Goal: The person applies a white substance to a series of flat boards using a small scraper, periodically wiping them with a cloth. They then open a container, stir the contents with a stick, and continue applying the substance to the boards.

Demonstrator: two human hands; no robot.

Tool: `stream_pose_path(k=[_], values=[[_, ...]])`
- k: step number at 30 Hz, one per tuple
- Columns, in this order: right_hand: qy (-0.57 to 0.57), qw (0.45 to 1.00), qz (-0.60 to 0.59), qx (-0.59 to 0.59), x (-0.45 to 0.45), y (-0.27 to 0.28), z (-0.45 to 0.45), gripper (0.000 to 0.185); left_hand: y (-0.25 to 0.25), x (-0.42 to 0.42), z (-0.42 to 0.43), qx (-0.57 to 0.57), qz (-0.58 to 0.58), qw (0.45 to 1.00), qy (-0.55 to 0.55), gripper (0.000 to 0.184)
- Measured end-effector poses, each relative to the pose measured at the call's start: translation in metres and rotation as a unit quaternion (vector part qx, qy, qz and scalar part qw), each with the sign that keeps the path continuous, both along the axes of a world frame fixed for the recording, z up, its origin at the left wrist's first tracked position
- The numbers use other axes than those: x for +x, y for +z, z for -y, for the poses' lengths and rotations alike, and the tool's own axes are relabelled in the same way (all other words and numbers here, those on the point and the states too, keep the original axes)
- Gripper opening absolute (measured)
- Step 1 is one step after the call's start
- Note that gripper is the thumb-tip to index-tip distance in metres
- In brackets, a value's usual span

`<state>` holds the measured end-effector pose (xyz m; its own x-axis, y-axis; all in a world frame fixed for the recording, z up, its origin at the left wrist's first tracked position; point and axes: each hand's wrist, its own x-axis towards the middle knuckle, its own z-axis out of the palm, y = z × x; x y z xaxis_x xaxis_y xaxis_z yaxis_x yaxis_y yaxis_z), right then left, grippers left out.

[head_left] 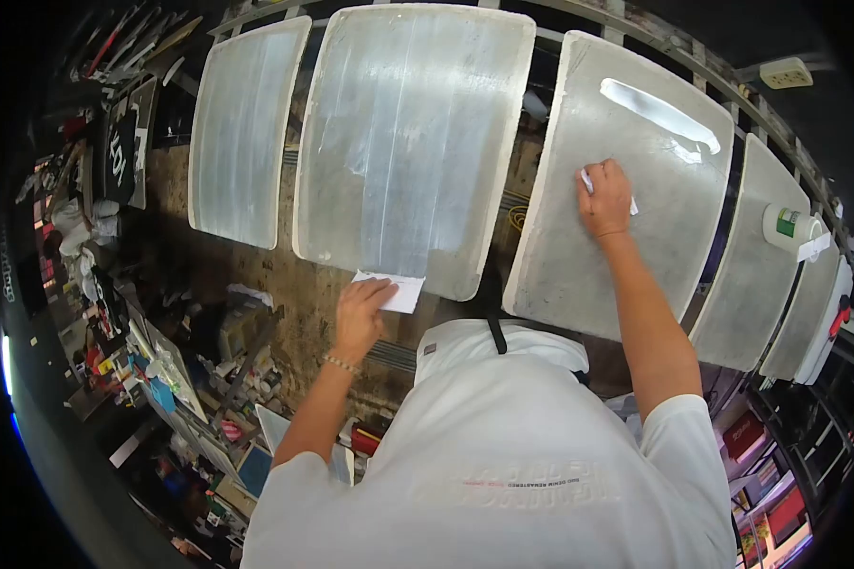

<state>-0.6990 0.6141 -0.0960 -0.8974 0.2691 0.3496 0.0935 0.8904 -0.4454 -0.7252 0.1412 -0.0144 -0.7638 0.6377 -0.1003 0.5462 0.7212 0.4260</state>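
Note:
My left hand is closed on a flat white card at the near edge of a large grey board. Pale wet-looking streaks run along that board down to the card. On the grey board to the right, my right hand is closed around a small white piece, mostly hidden by the fingers; it looks like a card or folded paper. A glossy whitish smear lies on this board beyond my right hand.
Another streaked board is at the left. A white tub with a green label stands on the boards at right. A wall socket is at the upper right. Cluttered shelves and tools fill the lower left.

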Motion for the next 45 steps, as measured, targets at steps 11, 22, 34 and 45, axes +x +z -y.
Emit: stream_pose_path(k=[11, 22, 34, 45], values=[[-0.011, 1.0, 0.02, -0.009, 0.002, -0.001, -0.001, 0.015, -0.025, -0.28, -0.293, 0.133, -0.157, 0.974, -0.095, 0.043], [-0.018, 0.999, 0.023, -0.037, 0.001, 0.007, 0.001, 0.016, -0.036, -0.282, -0.312, 0.083, -0.16, 0.98, -0.081, 0.038], [0.007, 1.0, -0.003, -0.011, 0.002, -0.002, 0.0, 0.016, -0.022, 0.027, -0.104, 0.05, -0.065, 0.997, -0.009, 0.055], [0.011, 1.0, -0.017, -0.008, 0.0, -0.003, -0.002, 0.015, 0.025, -0.04, -0.105, 0.103, -0.048, 0.993, 0.033, 0.048]])
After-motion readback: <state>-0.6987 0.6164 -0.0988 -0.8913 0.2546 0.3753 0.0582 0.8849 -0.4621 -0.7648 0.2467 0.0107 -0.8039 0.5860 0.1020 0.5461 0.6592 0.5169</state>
